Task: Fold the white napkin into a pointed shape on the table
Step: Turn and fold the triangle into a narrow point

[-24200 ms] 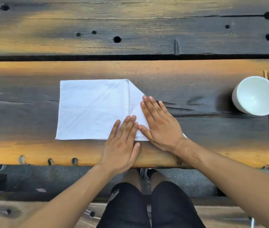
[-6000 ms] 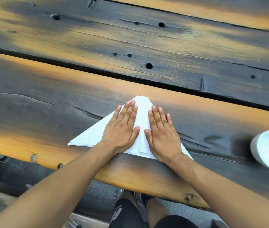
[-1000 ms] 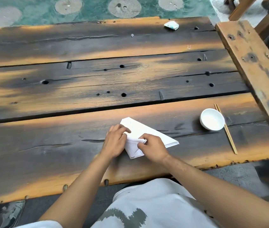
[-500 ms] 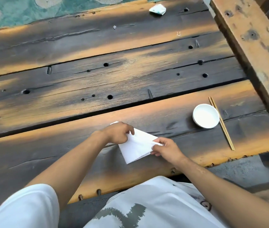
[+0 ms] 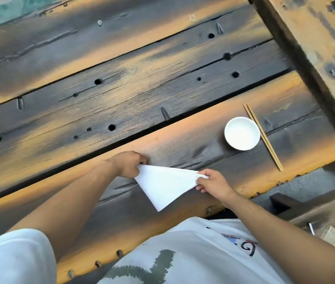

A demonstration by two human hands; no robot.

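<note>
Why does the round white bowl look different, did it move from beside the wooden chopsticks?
No. The round white bowl sits beside the wooden chopsticks as before; only the camera shifted.

The white napkin (image 5: 165,186), folded into a flat triangle, is held between both hands over the near plank of the dark, weathered wooden tabletop (image 5: 121,95), its sharpest point aimed back toward the person. The left hand (image 5: 128,163) pinches one upper corner with curled fingers, and the right hand (image 5: 211,182) pinches the opposite corner, where the cloth bunches slightly. Farther right on the same plank sits a white bowl (image 5: 242,133), with a pair of wooden chopsticks (image 5: 264,138) lying just beside it on its right. A white printed T-shirt (image 5: 193,255) fills the bottom of the view.
</note>
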